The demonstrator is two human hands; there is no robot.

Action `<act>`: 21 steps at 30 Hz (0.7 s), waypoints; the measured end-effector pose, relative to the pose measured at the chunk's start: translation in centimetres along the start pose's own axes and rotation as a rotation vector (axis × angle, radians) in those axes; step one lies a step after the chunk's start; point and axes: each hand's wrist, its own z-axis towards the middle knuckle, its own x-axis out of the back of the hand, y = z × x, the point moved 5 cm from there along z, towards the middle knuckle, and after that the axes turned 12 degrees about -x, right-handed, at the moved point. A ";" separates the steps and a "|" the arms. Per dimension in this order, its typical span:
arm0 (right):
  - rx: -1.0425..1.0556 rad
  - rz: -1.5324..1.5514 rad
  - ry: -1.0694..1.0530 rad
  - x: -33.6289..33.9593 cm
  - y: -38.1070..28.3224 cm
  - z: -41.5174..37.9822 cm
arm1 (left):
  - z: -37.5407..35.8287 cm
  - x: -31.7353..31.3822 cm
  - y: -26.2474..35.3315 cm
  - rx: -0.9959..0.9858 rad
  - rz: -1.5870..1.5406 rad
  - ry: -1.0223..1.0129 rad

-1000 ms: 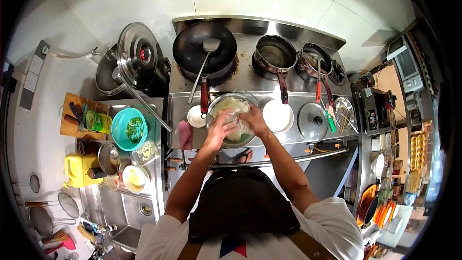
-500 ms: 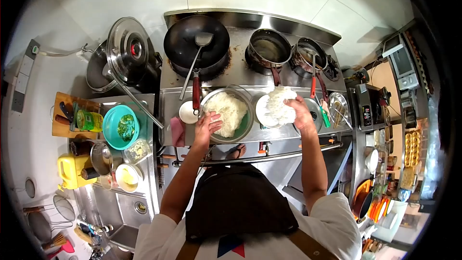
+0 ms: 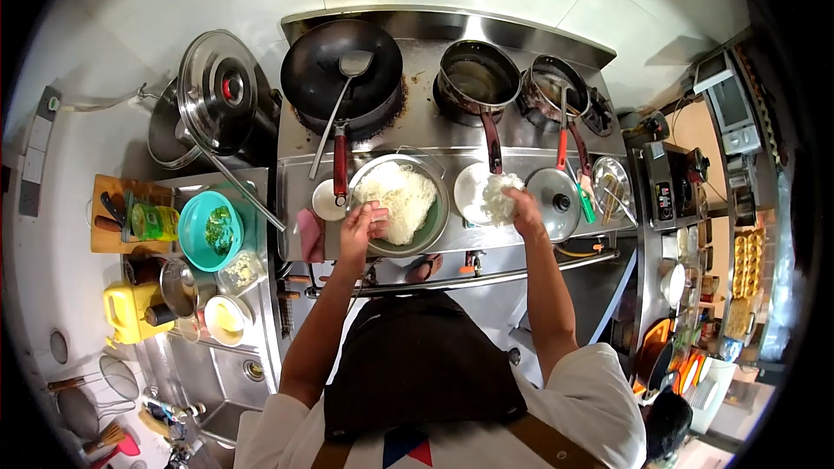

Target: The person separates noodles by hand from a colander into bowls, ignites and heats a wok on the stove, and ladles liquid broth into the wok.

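White noodles (image 3: pixel 396 200) fill much of a round metal bowl (image 3: pixel 432 239) on the steel counter. My left hand (image 3: pixel 364 221) is at the left rim of this bowl, fingers apart against the noodles' edge. To the right, my right hand (image 3: pixel 525 210) grips a clump of white noodles (image 3: pixel 502 198) over the right side of a white plate (image 3: pixel 469 192). Right beside that hand lies a glass lid with a black knob (image 3: pixel 561 202).
Behind the counter stand a wok (image 3: pixel 334 69) with a spatula and two saucepans (image 3: pixel 479 78). A teal bowl (image 3: pixel 198 231) of greens, a yellow jug (image 3: pixel 130 311) and a sink (image 3: pixel 213 382) are at the left. A pink cloth (image 3: pixel 309 236) lies near the front edge.
My right hand and its noodle clump have moved slightly left and down, uncovering more of the glass lid. My left hand stays beside the bowl. The whole view has shifted a little.
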 end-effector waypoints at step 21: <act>0.126 -0.286 0.210 0.0 1.3 0.6 | 1.4 -2.4 0.5 -0.284 0.255 -0.133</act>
